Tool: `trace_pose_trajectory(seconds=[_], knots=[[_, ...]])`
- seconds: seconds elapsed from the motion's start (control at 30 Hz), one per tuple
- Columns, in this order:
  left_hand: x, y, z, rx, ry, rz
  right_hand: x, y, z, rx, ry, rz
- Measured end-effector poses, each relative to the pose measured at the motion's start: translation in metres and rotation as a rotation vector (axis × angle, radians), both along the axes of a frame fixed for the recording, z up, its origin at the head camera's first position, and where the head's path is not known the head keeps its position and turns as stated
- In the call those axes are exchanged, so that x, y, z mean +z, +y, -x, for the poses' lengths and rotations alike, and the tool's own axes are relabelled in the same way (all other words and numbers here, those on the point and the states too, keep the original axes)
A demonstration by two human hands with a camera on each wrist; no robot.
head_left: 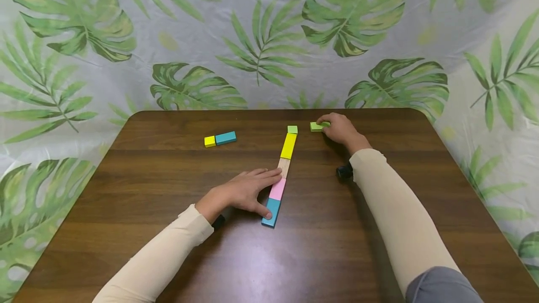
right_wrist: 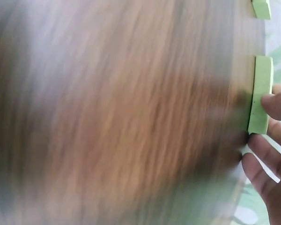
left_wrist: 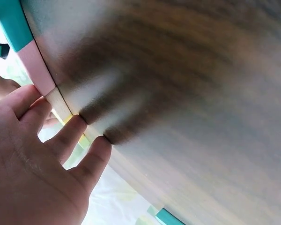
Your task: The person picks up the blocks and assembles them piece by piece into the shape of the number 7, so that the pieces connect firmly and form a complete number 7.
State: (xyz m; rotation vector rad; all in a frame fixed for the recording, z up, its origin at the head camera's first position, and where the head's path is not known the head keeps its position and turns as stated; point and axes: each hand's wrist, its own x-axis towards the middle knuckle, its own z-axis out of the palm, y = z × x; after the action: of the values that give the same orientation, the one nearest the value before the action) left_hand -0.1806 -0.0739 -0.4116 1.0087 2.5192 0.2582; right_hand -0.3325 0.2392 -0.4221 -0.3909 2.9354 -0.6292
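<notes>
A row of blocks runs away from me: a blue block (head_left: 271, 212), a pink block (head_left: 277, 189), a plain wood block (head_left: 284, 166), a yellow block (head_left: 288, 146) and a small green block (head_left: 292, 129) at the far end. My left hand (head_left: 246, 190) rests along the row's left side, thumb on the blue block and fingers stretched towards the pink and plain ones. Right of the far end, my right hand (head_left: 340, 128) pinches a longer green block (right_wrist: 261, 96) between thumb and fingers, on the tabletop.
Left of the row, a small yellow block (head_left: 209, 141) lies end to end with another blue block (head_left: 225, 138) on the brown wooden table (head_left: 168, 176). A leaf-patterned curtain (head_left: 269, 36) hangs behind the table's far edge.
</notes>
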Motion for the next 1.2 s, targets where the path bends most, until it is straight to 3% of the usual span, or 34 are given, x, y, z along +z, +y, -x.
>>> trace_pose_trajectory(seconds=[0.43, 0.73, 1.03, 1.2], knots=[[0.000, -0.005, 0.002, 0.005, -0.004, -0.004, 0.002, -0.017, 0.013, -0.109, -0.091, 0.108], [-0.002, -0.002, 0.002, -0.005, -0.008, -0.012, 0.003, -0.028, 0.023, -0.094, -0.119, 0.158], [-0.004, -0.002, 0.002, -0.016, -0.001, -0.016, 0.002, -0.036, 0.035, -0.089, -0.235, 0.246], [-0.004, -0.004, 0.003, -0.012, 0.006, -0.008, 0.003, -0.047, 0.040, -0.085, -0.232, 0.256]])
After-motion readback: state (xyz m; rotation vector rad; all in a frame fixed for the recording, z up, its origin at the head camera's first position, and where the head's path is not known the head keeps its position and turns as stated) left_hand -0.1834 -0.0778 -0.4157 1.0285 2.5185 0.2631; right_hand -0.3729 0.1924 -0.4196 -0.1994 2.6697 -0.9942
